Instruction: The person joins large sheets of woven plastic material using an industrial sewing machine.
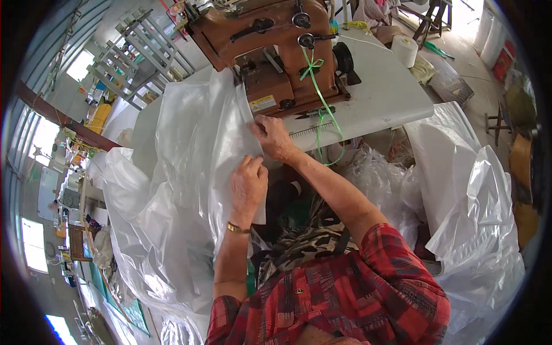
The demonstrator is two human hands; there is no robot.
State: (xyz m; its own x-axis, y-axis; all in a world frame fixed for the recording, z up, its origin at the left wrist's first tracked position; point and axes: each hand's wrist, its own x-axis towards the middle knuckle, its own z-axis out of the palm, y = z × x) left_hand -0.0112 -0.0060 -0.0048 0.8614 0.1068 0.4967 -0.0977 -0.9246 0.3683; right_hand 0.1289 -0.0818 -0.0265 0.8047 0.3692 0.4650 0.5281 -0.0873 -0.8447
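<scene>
Your left hand (249, 187) and right hand (273, 138) pinch the plastic sheeting (187, 132); feed its edge straight, unwrinkled, into the sewing machine (270, 87).

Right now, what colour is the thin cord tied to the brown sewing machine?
Bright green cord, best in the head view.

Bright windows (33, 244), grey wall (64, 106)

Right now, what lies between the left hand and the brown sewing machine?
In the head view, white plastic sheeting and the right hand at its edge.
</scene>
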